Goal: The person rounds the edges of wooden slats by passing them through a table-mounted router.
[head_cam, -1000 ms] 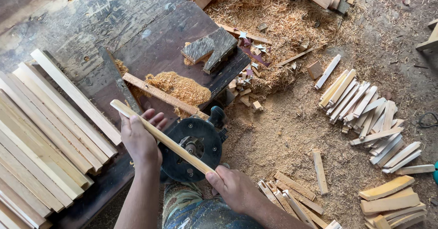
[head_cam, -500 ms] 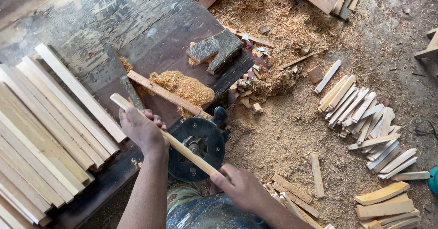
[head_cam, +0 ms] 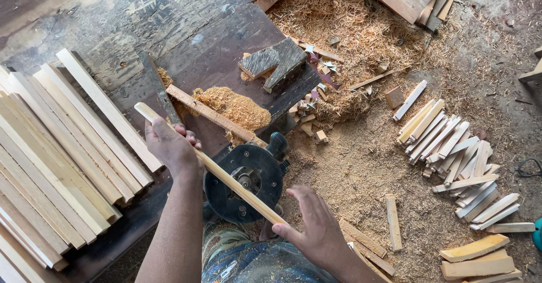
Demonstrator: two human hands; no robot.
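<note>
Both our hands hold one pale wooden stick over the round power tool.

Our left hand (head_cam: 169,147) wraps its grip around the stick (head_cam: 212,167) near its far end; our right hand (head_cam: 319,226) closes on the near end at 5 o'clock. The stick lies across the black power tool (head_cam: 248,184) at the counter (head_cam: 186,29) edge. Stacked slats (head_cam: 56,153) lie at 9 o'clock, a sawdust heap (head_cam: 234,108) at 12, and cut pieces (head_cam: 451,147) on the floor at 3.

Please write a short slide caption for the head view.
Both hands, left hand and right hand, hold a wooden stick over a round black power tool.
</note>
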